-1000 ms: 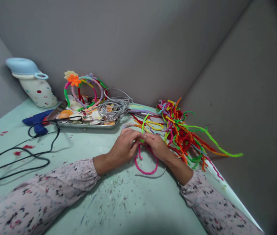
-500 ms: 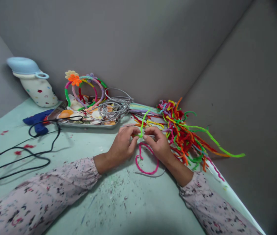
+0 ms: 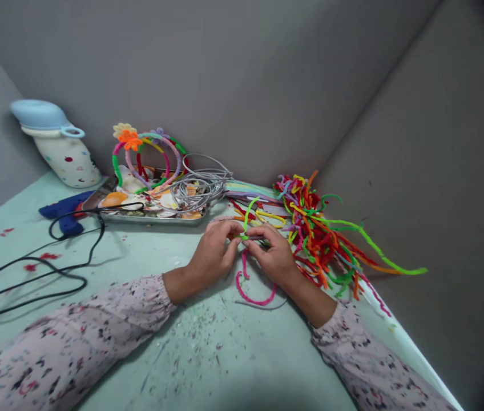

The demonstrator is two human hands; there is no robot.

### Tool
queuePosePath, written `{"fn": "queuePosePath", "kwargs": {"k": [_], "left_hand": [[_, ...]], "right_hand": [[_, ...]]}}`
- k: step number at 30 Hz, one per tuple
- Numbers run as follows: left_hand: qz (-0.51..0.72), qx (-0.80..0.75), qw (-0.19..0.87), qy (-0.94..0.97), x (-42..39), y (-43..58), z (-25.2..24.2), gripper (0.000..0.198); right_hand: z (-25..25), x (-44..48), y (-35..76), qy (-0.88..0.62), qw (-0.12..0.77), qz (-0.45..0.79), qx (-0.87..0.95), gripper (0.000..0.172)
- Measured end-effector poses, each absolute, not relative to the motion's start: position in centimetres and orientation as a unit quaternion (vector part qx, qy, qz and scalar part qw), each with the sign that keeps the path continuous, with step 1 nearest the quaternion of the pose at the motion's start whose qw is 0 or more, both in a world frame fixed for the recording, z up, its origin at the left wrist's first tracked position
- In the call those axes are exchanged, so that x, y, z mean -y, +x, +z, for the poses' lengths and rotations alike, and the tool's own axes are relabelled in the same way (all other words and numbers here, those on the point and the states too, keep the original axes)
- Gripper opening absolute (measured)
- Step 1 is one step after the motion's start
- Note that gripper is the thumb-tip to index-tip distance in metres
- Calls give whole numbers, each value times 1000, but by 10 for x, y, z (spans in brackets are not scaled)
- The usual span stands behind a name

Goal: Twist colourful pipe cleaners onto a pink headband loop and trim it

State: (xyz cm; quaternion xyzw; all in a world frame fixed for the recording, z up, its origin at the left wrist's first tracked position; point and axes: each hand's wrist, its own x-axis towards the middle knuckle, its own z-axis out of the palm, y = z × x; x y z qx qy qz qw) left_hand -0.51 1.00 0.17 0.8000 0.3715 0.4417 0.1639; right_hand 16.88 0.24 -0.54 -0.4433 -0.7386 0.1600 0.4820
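Between the fingertips of both hands is a lime-green pipe cleaner (image 3: 247, 213), one end of it standing up. My left hand (image 3: 213, 249) pinches it from the left with thumb and forefinger. From the other side my right hand (image 3: 274, 254) is pinched close against the same spot, thumb and fingers together. A pink fuzzy pipe cleaner (image 3: 255, 300) curls in an open loop below the hands, partly hidden by my right hand. Along the bottom of that loop runs a thin grey wire (image 3: 273, 307); whether it joins the pink piece is hidden.
A tangled heap of coloured pipe cleaners (image 3: 317, 245) lies at the right. Behind the hands, a metal tray (image 3: 156, 220) bears pipe-cleaner rings (image 3: 181, 160) and coiled grey wire (image 3: 203, 185). A blue glue gun (image 3: 68, 211) with black cord (image 3: 85, 265) and a bottle (image 3: 68, 160) stand left.
My right hand has moved slightly left, closing in on my left fingertips. The green pipe cleaner's upright end has shifted slightly left and down.
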Motion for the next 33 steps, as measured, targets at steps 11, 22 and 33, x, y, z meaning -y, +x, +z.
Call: {"fn": "queuePosePath", "kwargs": {"k": [11, 22, 33], "left_hand": [[445, -361, 154, 804, -10, -5, 1, 13], [458, -363, 146, 799, -9, -5, 2, 12], [456, -349, 142, 806, -9, -4, 1, 12]], "right_hand": [[-6, -3, 171, -429, 477, 164, 750, 7], [-7, -4, 170, -434, 493, 161, 737, 8], [-4, -3, 171, -439, 452, 166, 758, 3]]}}
